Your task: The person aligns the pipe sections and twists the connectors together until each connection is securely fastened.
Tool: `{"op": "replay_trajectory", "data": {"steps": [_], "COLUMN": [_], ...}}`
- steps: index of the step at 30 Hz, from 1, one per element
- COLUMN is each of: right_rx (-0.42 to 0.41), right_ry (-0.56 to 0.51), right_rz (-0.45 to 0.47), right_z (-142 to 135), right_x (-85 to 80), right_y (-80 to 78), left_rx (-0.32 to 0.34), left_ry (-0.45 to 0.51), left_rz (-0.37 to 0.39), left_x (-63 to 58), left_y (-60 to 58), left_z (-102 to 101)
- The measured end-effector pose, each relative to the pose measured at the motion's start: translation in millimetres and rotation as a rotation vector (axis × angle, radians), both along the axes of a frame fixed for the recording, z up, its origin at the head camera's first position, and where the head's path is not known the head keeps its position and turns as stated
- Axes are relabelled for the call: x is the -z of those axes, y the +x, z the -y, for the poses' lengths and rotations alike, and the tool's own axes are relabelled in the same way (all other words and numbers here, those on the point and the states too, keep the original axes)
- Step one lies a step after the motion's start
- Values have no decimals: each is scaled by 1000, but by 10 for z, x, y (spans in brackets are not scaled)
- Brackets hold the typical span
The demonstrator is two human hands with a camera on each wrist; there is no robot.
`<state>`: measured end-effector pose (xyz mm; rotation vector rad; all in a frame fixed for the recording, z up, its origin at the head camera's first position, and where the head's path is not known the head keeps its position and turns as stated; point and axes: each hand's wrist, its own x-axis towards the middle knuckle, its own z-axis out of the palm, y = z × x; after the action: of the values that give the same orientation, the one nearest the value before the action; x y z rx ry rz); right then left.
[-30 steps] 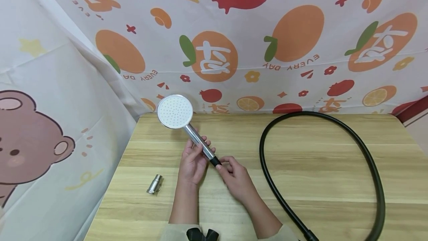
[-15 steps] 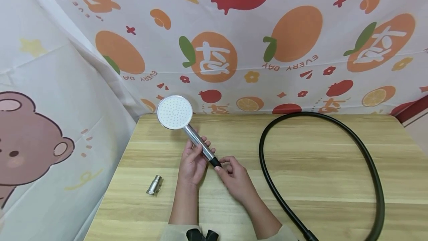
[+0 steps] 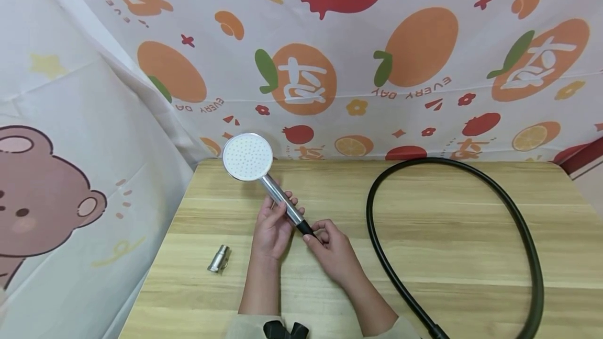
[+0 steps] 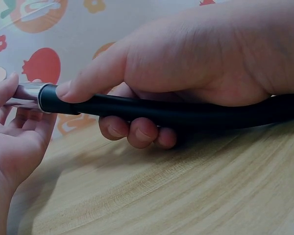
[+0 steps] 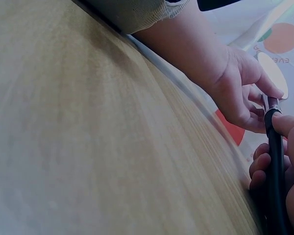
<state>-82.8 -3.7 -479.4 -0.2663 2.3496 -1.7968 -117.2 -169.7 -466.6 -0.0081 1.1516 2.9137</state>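
My left hand (image 3: pixel 272 232) grips the silver handle of a hand shower (image 3: pixel 247 157), its round white spray face turned up toward the head camera. At the handle's lower end is the black end of a shower hose (image 4: pixel 59 100). My right hand (image 3: pixel 335 256) holds this hose close below the handle. In the left wrist view, the thumb lies on top at the black collar and fingers curl underneath. The collar meets the handle's metal end; the thread inside is hidden. In the right wrist view, my left hand (image 5: pixel 235 88) holds the handle just beyond the joint.
A small silver metal fitting (image 3: pixel 219 259) lies on the wooden table (image 3: pixel 188 302) left of my left forearm. The black hose (image 3: pixel 528 239) makes a wide loop on the right and runs off the front edge. A fruit-print cloth (image 3: pixel 358 67) hangs behind the table.
Both hands and the hand shower keep nearly the same place. The right fingertips shift very slightly at the joint. The whole head view drifts a few pixels.
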Motion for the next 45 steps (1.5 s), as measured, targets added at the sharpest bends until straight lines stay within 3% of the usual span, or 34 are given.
{"op": "replay_trajectory", "data": {"steps": [13, 30, 45], "right_rx": [-3, 1, 4], "right_ry": [15, -48, -32], "right_rz": [33, 73, 30], "right_z": [-16, -14, -16], "right_x": [-26, -37, -31], "right_y": [-1, -6, 3], "left_rx": [-2, -2, 3], "left_ry": [1, 1, 19], "left_rz": [3, 13, -2], "left_x": [-7, 8, -9], "left_y": [-7, -17, -6], "left_z": [-18, -11, -16]}}
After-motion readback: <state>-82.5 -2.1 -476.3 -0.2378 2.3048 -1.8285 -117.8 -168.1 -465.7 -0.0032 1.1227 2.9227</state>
